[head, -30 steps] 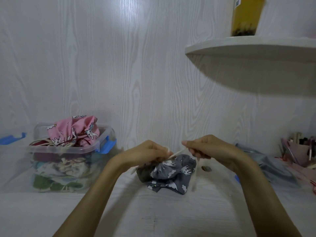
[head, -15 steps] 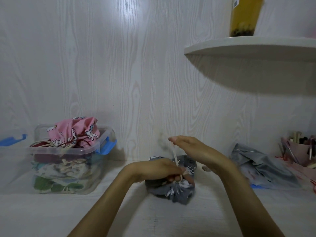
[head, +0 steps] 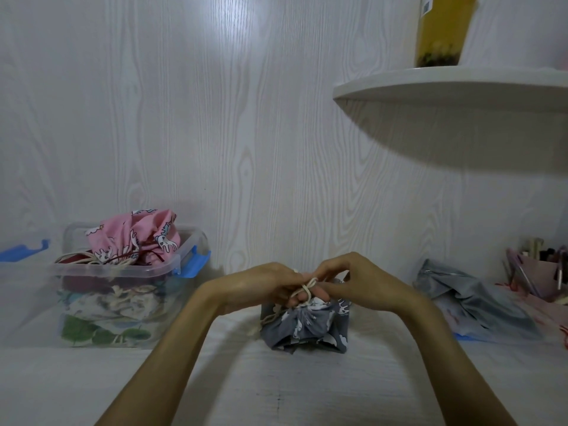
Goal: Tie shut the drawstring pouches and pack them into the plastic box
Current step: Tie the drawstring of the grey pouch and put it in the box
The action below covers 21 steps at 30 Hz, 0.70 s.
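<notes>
A grey drawstring pouch with white figures sits on the white table, its mouth gathered at the top. Its cream drawstring crosses in a loop just above the gathered neck. My left hand and my right hand meet over the pouch, and the fingers of both pinch the drawstring. To the left stands the clear plastic box with blue latches, holding several pouches. A pink printed pouch lies on top of that pile and rises above the rim.
A grey plastic bag lies crumpled at the right. Behind it stands a pink holder with pens. A white shelf juts from the wall at upper right with a yellow container on it. The box lid's blue latch shows far left.
The pouch was pulled shut and set upright. My right hand lifted the string, then came down to meet my left hand over the neck, where the string now crosses in a loop.
</notes>
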Tool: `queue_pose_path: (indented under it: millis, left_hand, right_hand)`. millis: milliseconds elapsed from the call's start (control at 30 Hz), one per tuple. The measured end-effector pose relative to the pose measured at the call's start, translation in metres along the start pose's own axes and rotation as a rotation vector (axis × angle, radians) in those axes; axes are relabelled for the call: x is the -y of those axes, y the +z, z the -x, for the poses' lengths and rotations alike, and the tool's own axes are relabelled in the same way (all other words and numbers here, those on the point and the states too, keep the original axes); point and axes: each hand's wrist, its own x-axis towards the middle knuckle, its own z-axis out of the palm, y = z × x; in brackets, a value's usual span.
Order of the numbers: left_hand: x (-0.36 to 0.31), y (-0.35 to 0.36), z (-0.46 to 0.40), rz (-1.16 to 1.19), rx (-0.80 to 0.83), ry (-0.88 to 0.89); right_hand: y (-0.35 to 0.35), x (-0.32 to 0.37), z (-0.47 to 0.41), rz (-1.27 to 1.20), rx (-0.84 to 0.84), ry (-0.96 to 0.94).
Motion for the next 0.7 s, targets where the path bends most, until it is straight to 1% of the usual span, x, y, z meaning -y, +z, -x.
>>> queue_pose_path:
  millis: [100,167,200,267,333,367,400,467,500,567,600,633,667,700]
  left_hand:
    - [0.002,-0.006,0.001,-0.022,-0.053,-0.022]
    - [0.005,-0.012,0.0,-0.004,-0.13,-0.038]
    - [0.006,-0.014,0.0,0.028,-0.171,-0.038]
    - [0.01,-0.018,-0.002,0.092,-0.253,-0.014]
    - [0.011,-0.02,-0.003,0.109,-0.359,0.027]
    - [0.011,-0.021,-0.004,0.115,-0.409,0.048]
    - [0.011,-0.022,-0.005,0.127,-0.443,0.067]
    - [0.011,-0.023,-0.005,0.155,-0.462,0.088]
    - [0.011,-0.022,-0.005,0.159,-0.46,0.093]
    - [0.01,-0.019,-0.006,0.156,-0.45,0.099]
    - [0.009,-0.017,-0.006,0.155,-0.441,0.101]
    - [0.008,-0.015,-0.007,0.153,-0.434,0.101]
    - [0.008,-0.014,-0.006,0.147,-0.43,0.1]
    - [0.007,-0.013,-0.006,0.137,-0.43,0.098]
  right_hand:
    - [0.002,-0.008,-0.004,0.072,-0.119,0.034]
    - [-0.003,-0.004,-0.001,-0.059,-0.203,0.062]
    - [-0.007,0.001,-0.001,-0.145,-0.213,0.034]
    - [-0.014,0.011,-0.005,-0.258,-0.155,0.034]
    - [-0.02,0.008,-0.009,-0.254,-0.027,0.179]
    - [-0.023,0.006,-0.007,-0.263,0.012,0.272]
    - [-0.024,0.0,-0.004,-0.257,0.035,0.314]
    - [-0.03,-0.006,0.004,-0.096,0.052,0.37]
    - [-0.029,-0.008,0.011,-0.016,0.027,0.379]
    - [-0.026,-0.007,0.014,0.056,-0.129,0.317]
    - [-0.023,-0.001,0.011,0.025,-0.208,0.251]
    - [-0.019,0.006,0.007,-0.01,-0.241,0.199]
    - [-0.014,0.014,0.004,-0.024,-0.226,0.158]
    - [-0.009,0.019,0.0,0.016,-0.194,0.152]
